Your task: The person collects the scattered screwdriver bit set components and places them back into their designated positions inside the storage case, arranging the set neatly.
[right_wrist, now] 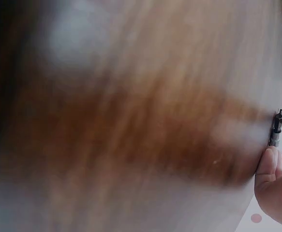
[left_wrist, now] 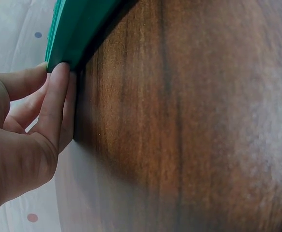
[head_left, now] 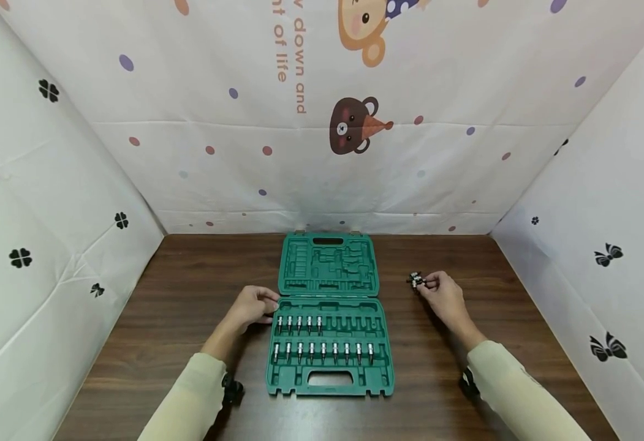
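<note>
A green plastic tool case (head_left: 329, 338) lies unfolded on the wooden table. Silver bit sockets (head_left: 323, 351) line the lower row of its near half and the left part of the row above; the slots at right there are bare. My left hand (head_left: 252, 306) pinches the case's left edge near the hinge, thumb on top and fingers against the side, as the left wrist view shows. To the right of the case, my right hand (head_left: 447, 300) reaches a small heap of loose bit sockets (head_left: 414, 280). Its thumb and fingertips stand around the heap, with a gap between them.
The case's lid half (head_left: 328, 266), with moulded recesses, lies flat toward the back wall. Printed white sheets (head_left: 217, 177) close off the back and both sides of the brown table (head_left: 189, 294). Dark wrist cameras (head_left: 232, 391) sit beneath both sleeves.
</note>
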